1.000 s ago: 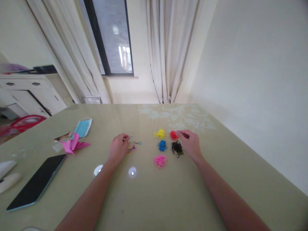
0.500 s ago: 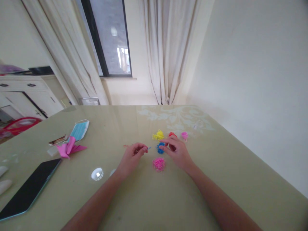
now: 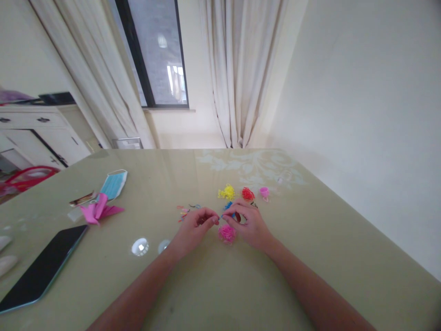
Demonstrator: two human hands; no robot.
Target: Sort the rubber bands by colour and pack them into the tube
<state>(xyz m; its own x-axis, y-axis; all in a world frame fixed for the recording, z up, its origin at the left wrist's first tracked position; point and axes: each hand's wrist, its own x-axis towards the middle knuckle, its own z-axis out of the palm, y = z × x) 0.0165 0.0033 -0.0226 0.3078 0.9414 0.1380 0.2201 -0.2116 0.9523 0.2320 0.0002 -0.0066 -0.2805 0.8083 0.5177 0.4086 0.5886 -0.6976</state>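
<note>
Left hand (image 3: 195,228), right hand (image 3: 254,228) pinched on blue band (image 3: 221,217) — likely for control; pink pile (image 3: 227,235) near both, presumably handy.

Passing room along right of table (image 3: 330,248), pink pile (image 3: 227,235), red pile (image 3: 247,193) obstructing centre

The left hand (image 3: 195,227) pinches with its thumb and bent forefinger. Just right of it, the right hand (image 3: 251,227) makes a similar pinch, its fingertips facing the left hand. The left forearm (image 3: 144,280) and the right forearm (image 3: 310,279), both bare, slope inward.
</note>
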